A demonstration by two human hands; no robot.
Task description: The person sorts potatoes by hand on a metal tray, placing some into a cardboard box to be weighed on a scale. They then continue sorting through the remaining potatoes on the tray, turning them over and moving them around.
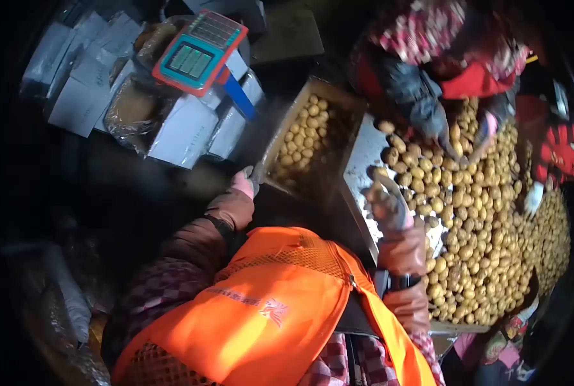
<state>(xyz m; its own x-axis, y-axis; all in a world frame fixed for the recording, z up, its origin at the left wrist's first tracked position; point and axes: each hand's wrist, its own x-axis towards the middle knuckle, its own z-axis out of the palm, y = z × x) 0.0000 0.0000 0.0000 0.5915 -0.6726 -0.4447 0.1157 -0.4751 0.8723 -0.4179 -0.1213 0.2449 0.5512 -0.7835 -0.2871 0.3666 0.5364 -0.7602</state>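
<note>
My left hand (246, 182), in a pink and grey glove, grips the near left corner of an open cardboard box (275, 134). Potatoes (303, 136) fill part of this box, and its right side lies in shadow. At the left end of a sorting table (362, 149), my gloved right hand (393, 207) is curled round potatoes (378, 193); it is a little blurred, so how many it holds cannot be made out. A large heap of potatoes (476, 231) spreads over the table to the right of that hand.
Across the table, a person's dark-gloved hands (451, 138) reach into the heap. Another person's white-gloved hand (533, 198) touches it at right. A digital scale (200, 55) stands at upper left above plastic-wrapped white boxes (181, 132). Someone's patterned sleeve (512, 328) shows at lower right.
</note>
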